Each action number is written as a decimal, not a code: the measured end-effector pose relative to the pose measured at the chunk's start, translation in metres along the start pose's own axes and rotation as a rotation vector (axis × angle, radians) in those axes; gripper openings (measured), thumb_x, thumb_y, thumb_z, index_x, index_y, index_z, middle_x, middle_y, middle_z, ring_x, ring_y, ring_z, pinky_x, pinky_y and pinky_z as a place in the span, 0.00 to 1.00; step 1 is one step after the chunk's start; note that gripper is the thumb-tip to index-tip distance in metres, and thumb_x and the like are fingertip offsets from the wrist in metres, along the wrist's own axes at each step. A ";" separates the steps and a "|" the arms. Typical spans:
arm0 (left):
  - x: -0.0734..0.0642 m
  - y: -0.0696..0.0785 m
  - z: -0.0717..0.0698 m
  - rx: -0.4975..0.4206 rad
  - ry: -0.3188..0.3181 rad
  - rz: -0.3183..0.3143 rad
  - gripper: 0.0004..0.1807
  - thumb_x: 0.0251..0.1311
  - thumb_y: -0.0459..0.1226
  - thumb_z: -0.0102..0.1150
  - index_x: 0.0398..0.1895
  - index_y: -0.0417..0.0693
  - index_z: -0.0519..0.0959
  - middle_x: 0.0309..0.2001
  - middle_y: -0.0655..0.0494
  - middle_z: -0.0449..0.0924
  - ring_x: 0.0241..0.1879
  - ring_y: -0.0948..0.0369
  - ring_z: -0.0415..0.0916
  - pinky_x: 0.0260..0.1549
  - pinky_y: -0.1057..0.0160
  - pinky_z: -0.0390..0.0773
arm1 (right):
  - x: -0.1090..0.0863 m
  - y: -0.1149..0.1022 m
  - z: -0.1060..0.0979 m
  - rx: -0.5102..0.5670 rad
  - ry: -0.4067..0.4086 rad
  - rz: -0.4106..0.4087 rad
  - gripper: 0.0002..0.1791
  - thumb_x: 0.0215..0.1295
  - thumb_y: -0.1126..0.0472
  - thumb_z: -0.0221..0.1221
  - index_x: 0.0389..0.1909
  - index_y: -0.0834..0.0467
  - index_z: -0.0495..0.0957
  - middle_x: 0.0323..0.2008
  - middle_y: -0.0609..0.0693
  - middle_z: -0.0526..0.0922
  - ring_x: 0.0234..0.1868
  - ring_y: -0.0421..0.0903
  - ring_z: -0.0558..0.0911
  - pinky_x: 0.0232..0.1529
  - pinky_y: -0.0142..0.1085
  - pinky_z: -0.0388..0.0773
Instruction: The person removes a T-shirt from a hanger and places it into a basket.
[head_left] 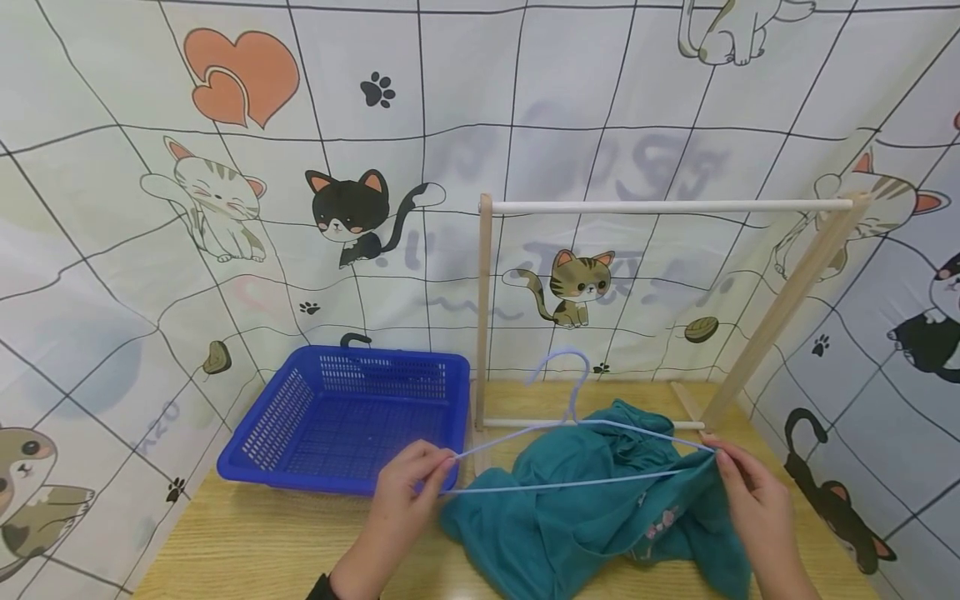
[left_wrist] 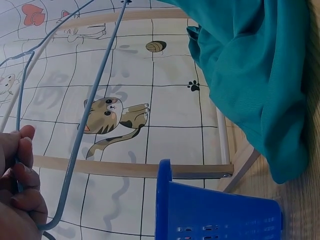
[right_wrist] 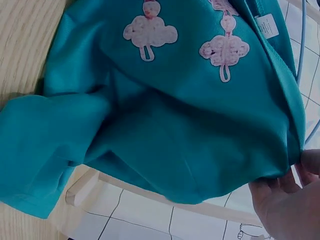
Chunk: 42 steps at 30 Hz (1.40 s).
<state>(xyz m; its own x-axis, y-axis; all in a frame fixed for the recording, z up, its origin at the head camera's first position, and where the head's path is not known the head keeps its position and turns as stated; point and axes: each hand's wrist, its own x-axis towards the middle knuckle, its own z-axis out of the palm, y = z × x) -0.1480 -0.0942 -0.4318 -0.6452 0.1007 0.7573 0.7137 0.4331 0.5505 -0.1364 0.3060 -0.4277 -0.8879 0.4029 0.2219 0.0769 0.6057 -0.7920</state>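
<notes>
A light blue clothes hanger (head_left: 573,486) is held level over a crumpled teal shirt (head_left: 570,533), its hook pointing away toward the back wall. My left hand (head_left: 408,483) grips the hanger's left end, fingers curled round the wire in the left wrist view. At the other end my right hand (head_left: 753,492) pinches the edge of the shirt, where the hanger's right corner goes into the cloth. Pink cloud-like patches (right_wrist: 225,50) and a white label (right_wrist: 267,26) show on the shirt in the right wrist view. Whether the right fingers also press the hanger through the fabric is hidden.
A blue plastic basket (head_left: 375,417) stands on the wooden table (head_left: 225,542) at the left. Behind the shirt rises a wooden rack with a white top rail (head_left: 667,207). A cat-patterned sheet (head_left: 450,83) covers the walls.
</notes>
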 end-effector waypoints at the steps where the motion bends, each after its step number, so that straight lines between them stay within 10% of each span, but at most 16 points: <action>1: 0.000 0.000 0.000 -0.002 0.004 0.006 0.05 0.54 0.26 0.62 0.31 0.43 0.85 0.26 0.61 0.77 0.25 0.70 0.69 0.23 0.78 0.70 | 0.000 0.000 0.000 -0.006 0.000 0.005 0.24 0.72 0.46 0.45 0.59 0.53 0.74 0.58 0.50 0.77 0.46 0.13 0.65 0.43 0.08 0.64; 12: 0.002 0.004 -0.003 -0.028 0.016 0.010 0.05 0.55 0.26 0.61 0.32 0.40 0.85 0.25 0.58 0.77 0.24 0.69 0.68 0.23 0.78 0.69 | 0.001 0.012 0.003 -0.002 0.069 -0.030 0.19 0.71 0.51 0.50 0.51 0.59 0.79 0.37 0.17 0.69 0.39 0.11 0.64 0.37 0.07 0.62; 29: 0.000 0.002 0.002 -0.022 0.003 -0.011 0.08 0.54 0.25 0.62 0.32 0.45 0.85 0.26 0.60 0.77 0.25 0.68 0.69 0.23 0.78 0.70 | 0.002 0.006 0.003 -0.019 0.011 0.082 0.21 0.73 0.51 0.46 0.61 0.56 0.70 0.54 0.55 0.75 0.37 0.15 0.64 0.33 0.10 0.66; 35: -0.002 0.001 0.003 -0.024 -0.012 -0.027 0.07 0.55 0.26 0.62 0.31 0.46 0.85 0.26 0.62 0.75 0.25 0.71 0.69 0.23 0.78 0.70 | 0.001 -0.001 0.004 0.054 0.071 0.074 0.20 0.73 0.55 0.45 0.62 0.56 0.69 0.54 0.50 0.73 0.44 0.20 0.67 0.39 0.11 0.65; 42: -0.004 0.001 0.007 -0.062 -0.043 -0.020 0.06 0.55 0.26 0.61 0.31 0.45 0.85 0.25 0.59 0.77 0.25 0.70 0.70 0.23 0.77 0.72 | -0.006 -0.011 0.000 0.039 0.097 -0.211 0.20 0.70 0.59 0.52 0.62 0.56 0.70 0.55 0.45 0.72 0.55 0.21 0.62 0.53 0.15 0.55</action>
<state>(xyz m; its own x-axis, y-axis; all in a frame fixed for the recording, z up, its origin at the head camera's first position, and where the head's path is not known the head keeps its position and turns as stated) -0.1463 -0.0878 -0.4364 -0.6695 0.1321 0.7310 0.7156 0.3790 0.5868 -0.1323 0.2972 -0.4203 -0.8348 0.3353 0.4367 -0.1248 0.6574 -0.7432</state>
